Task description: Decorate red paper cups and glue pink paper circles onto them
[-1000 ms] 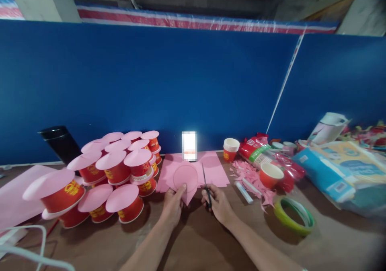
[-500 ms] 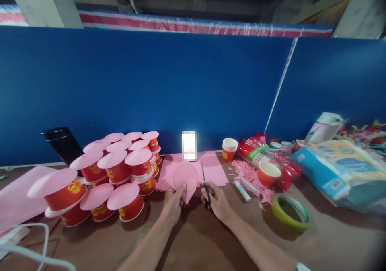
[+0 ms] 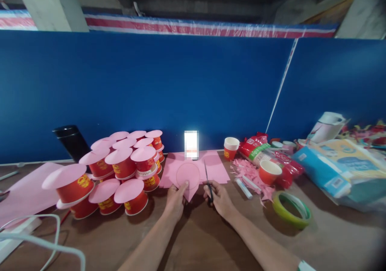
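My left hand (image 3: 175, 198) pinches the lower edge of a pink paper piece (image 3: 188, 177) with a circle drawn on it, held just above the brown table. My right hand (image 3: 219, 198) is closed round the handles of black scissors (image 3: 208, 181), whose blades point up and away beside the paper's right edge. More pink sheets (image 3: 215, 167) lie flat behind the held piece. To the left stands a heap of red paper cups (image 3: 120, 170), each topped with a pink paper disc.
A roll of green tape (image 3: 290, 210), a glue stick (image 3: 243, 188), pink scraps (image 3: 251, 174) and loose red cups (image 3: 269, 172) lie to the right, with packets (image 3: 334, 166) beyond. A black flask (image 3: 70, 141) stands at left. A white cable (image 3: 45, 247) crosses the near left corner.
The view has shifted slightly, so everything sits a little further right in the picture. Both hands keep their hold on the paper and scissors with little movement.
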Available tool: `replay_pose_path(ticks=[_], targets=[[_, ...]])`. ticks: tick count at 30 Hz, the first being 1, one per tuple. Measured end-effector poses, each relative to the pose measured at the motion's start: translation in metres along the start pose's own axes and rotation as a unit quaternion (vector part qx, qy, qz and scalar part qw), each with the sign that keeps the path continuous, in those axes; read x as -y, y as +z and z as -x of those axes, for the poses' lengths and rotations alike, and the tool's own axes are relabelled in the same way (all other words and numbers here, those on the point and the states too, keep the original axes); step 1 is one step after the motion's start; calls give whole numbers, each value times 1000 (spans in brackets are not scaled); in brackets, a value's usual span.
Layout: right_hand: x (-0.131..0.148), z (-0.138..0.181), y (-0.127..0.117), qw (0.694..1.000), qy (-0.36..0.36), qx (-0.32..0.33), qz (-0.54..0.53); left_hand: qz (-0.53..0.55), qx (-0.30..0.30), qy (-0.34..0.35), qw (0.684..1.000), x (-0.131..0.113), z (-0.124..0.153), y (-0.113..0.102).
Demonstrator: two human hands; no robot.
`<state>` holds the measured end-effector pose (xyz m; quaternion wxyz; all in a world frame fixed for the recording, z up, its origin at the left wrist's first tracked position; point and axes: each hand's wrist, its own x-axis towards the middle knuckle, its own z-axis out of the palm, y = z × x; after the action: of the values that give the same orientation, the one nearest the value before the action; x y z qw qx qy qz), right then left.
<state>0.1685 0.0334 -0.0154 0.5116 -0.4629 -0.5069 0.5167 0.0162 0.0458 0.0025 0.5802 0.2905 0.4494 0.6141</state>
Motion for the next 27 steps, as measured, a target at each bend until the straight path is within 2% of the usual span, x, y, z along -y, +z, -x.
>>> replay_pose_path(ticks=[27], targets=[[5, 3, 0, 1000, 12, 17, -4, 52, -9, -19, 998, 1, -2, 0]])
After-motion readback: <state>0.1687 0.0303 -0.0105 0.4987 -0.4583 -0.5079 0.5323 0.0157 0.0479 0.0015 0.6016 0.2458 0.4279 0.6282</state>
